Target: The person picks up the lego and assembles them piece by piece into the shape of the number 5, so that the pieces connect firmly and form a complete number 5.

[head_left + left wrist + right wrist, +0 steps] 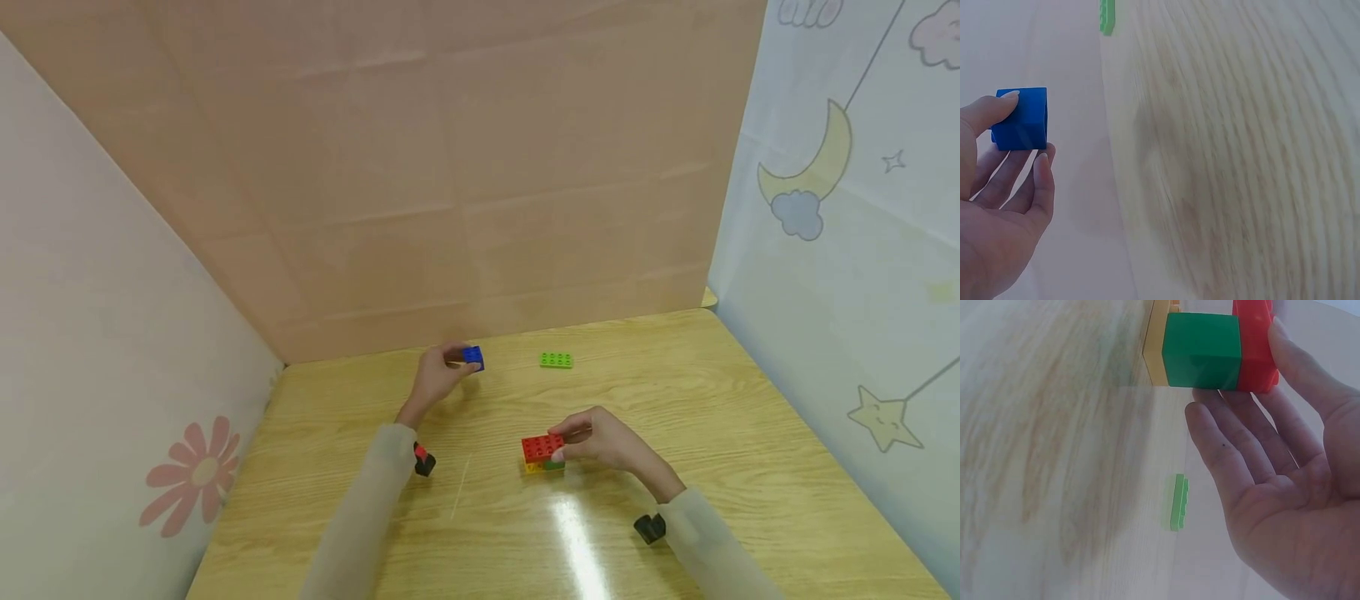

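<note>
My left hand point(437, 372) pinches a small blue brick point(473, 357) between thumb and fingers at the back of the table. The left wrist view shows the blue brick point(1025, 119) with its studs turned away and a shadow on the wood beside it. Nearer the front, my right hand point(607, 437) grips a red brick point(542, 447) at its right end. Under the red one sit a green brick point(1202, 350) and a yellow piece point(1157, 347), stacked together. My right thumb lies on the red brick's top, with the fingers along its far side.
A flat light green brick point(556, 360) lies alone near the back edge, to the right of the blue one. The wooden table point(675, 375) meets a brown covered wall point(450, 208) behind and printed white walls at both sides.
</note>
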Tool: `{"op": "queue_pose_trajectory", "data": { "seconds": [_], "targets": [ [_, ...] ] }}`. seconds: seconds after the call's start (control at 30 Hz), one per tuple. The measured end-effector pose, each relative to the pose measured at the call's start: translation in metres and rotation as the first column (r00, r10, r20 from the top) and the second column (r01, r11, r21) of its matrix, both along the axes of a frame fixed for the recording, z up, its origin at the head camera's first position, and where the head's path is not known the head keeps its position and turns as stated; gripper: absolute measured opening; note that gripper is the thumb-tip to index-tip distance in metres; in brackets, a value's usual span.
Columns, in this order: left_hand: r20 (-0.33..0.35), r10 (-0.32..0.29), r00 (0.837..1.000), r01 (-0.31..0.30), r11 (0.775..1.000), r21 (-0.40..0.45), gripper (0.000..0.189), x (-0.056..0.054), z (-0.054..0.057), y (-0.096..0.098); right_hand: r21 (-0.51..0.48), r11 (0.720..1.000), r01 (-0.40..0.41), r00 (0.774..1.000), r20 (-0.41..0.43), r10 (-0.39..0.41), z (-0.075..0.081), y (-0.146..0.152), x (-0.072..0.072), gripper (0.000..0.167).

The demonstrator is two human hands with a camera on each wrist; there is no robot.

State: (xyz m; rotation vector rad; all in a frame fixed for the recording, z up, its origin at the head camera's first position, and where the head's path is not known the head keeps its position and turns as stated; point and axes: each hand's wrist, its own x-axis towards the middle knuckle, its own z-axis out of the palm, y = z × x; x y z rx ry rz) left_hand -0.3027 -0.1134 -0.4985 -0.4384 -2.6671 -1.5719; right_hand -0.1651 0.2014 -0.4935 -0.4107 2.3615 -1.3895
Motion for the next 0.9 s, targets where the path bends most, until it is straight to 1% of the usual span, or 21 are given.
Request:
{"op": "queue_pose_trajectory", "data": {
  "seconds": [0.23, 0.4, 0.6, 0.8, 0.9],
  "targets": [
    [-0.004, -0.033, 0.999, 0.033, 0.999, -0.001, 0.037, 0.014, 0.007, 0.01, -0.007, 1.0, -0.007, 1.0, -0.012, 0.007, -0.002, 0.001, 0.0, 0.041],
    [-0.008, -0.065, 0.998, 0.065, 0.998, 0.007, 0.038, 0.025, 0.01, 0.015, 0.014, 1.0, 0.001, 1.0, -0.017, -0.001, -0.001, 0.0, 0.001, 0.042],
    [0.01, -0.105, 0.994, 0.105, 0.994, 0.001, 0.038, 0.042, 0.015, 0.021, 0.016, 1.0, 0.008, 1.0, -0.012, -0.007, -0.001, -0.001, 0.0, 0.042],
    [0.017, -0.151, 0.988, 0.151, 0.988, 0.018, 0.039, 0.056, 0.018, 0.03, 0.017, 1.0, 0.01, 1.0, -0.01, -0.01, -0.001, 0.001, -0.001, 0.041],
    [0.016, -0.16, 0.987, 0.16, 0.987, 0.028, 0.039, 0.062, 0.017, 0.033, 0.013, 1.0, 0.013, 1.0, -0.011, -0.012, -0.001, 0.002, -0.001, 0.041]
  ]
}}
